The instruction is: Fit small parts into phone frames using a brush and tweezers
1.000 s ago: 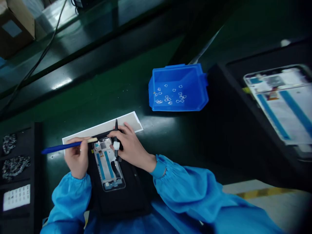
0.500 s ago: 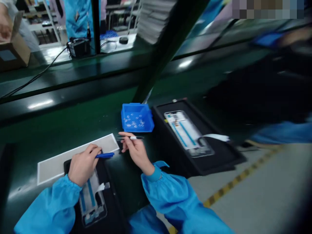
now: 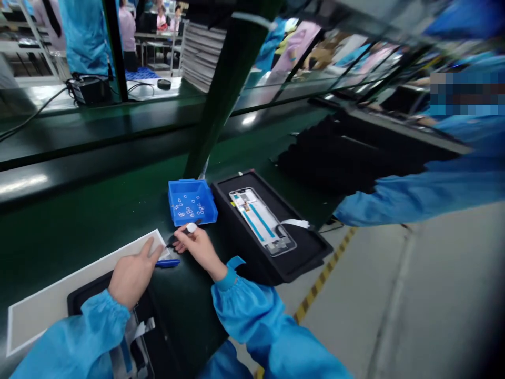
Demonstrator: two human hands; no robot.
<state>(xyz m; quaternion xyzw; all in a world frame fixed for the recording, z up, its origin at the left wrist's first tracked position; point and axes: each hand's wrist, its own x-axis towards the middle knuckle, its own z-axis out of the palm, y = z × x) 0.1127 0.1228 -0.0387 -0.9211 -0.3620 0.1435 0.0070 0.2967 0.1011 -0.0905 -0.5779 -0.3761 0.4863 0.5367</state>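
Observation:
My left hand (image 3: 132,276) rests on the corner of a long white sheet (image 3: 47,302), closed on a blue pen-like tool (image 3: 168,262) whose tip sticks out to the right. My right hand (image 3: 196,247) pinches black tweezers (image 3: 179,234) with a white band, their tips over the sheet's corner. A phone frame (image 3: 130,347) in a black tray (image 3: 79,295) lies under my left sleeve, mostly hidden. A small blue bin (image 3: 192,201) with several tiny clear parts sits just beyond my right hand.
A second black tray (image 3: 303,252) holding a phone frame (image 3: 261,221) lies to the right of the bin. A co-worker's blue sleeve (image 3: 418,192) reaches in from the right over more black trays. A green post (image 3: 221,89) rises behind the bin.
The view has lifted and swung further right. My right hand has moved left with the tweezers toward the sheet's corner. My left hand stays on the sheet with the blue tool.

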